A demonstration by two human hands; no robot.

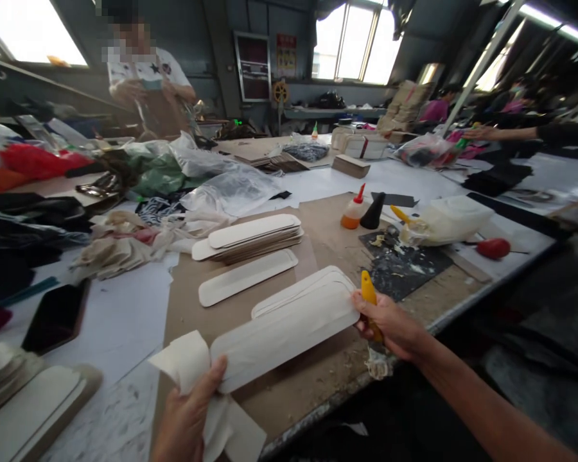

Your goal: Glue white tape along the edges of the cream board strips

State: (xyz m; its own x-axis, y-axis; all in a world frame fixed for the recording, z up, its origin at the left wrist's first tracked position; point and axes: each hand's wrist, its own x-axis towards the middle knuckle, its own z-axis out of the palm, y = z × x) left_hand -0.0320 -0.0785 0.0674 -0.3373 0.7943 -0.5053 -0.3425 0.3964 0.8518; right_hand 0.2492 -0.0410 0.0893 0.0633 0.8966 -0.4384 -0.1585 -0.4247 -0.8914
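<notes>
My left hand (pixel 185 417) grips the near end of a long cream fabric-covered panel (pixel 284 333), thumb on top, with loose fabric (pixel 231 427) hanging below it. My right hand (pixel 390 324) is closed around a yellow-handled brush (pixel 367 292) and touches the panel's far end. The brush's bristles (pixel 378 366) hang below the hand, clotted with glue. More panels lie under the held one. A single cream panel (pixel 248 277) lies beyond, and a stack of panels (pixel 255 236) sits further back on brown cardboard (pixel 318 224).
An orange glue bottle (pixel 352 212), black cone (pixel 373 210), glue-smeared black mat (pixel 404 264), white tub (pixel 450 219) and red object (pixel 494 248) lie right. A phone (pixel 55 316), fabric and plastic bags crowd the left. A person (pixel 147 80) stands opposite; another's arm (pixel 505 133) reaches in far right.
</notes>
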